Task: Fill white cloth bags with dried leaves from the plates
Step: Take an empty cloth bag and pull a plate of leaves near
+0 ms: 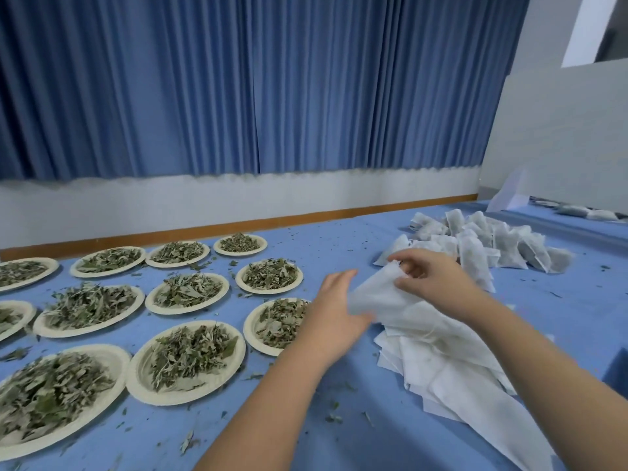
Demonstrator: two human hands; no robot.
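The right hand pinches the top edge of an empty white cloth bag between thumb and curled fingers and holds it up off the table. The left hand lies against the bag's left side with its fingers nearly straight. The bag covers its thumb, so a grip there cannot be made out.

The bag's lower end runs into a loose stack of empty bags lying under the right forearm. Beyond the right hand sits a heap of filled bags, dark leaf showing through the cloth.

Left of the hands, paper plates stand in rows on the blue cloth, each holding dried leaves. The nearest plate is partly covered by the left wrist. Leaf crumbs lie scattered over the table.

The leftmost plates are cut off by the frame edge. More filled bags at the far right are small and blurred. A blue curtain hangs behind the table.
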